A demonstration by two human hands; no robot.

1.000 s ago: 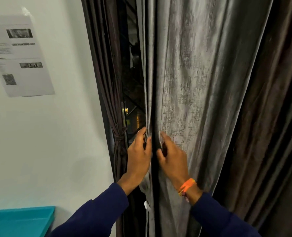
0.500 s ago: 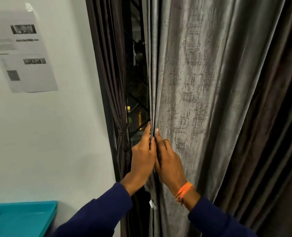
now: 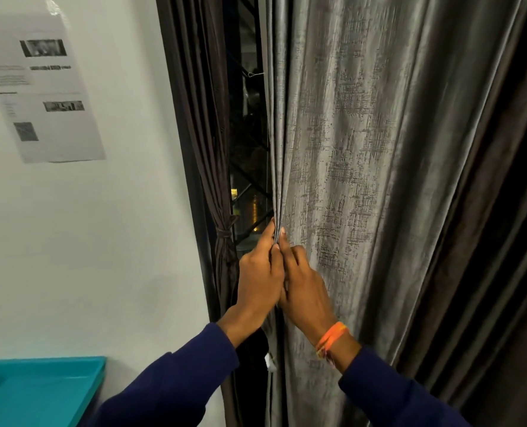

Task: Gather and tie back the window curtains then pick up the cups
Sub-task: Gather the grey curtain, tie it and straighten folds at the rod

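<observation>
A grey textured curtain (image 3: 363, 167) hangs in front of me, its left edge gathered into narrow pleats. My left hand (image 3: 257, 272) and my right hand (image 3: 305, 288), the latter with an orange wristband, press together and pinch those pleats between them at about waist height. A dark brown curtain (image 3: 206, 124) at the left of the window is bunched and knotted by a tie (image 3: 224, 234). Another dark brown curtain (image 3: 484, 241) hangs at the right. No cups are in view.
A dark window with a metal grille (image 3: 248, 186) shows between the curtains. A white wall (image 3: 86, 241) at the left carries a printed paper sheet (image 3: 43, 94). A teal tray (image 3: 37, 392) sits at the bottom left.
My two hands have come together, closing the gap between them and bunching the grey curtain's edge into tighter folds. The view shifted slightly leftward.
</observation>
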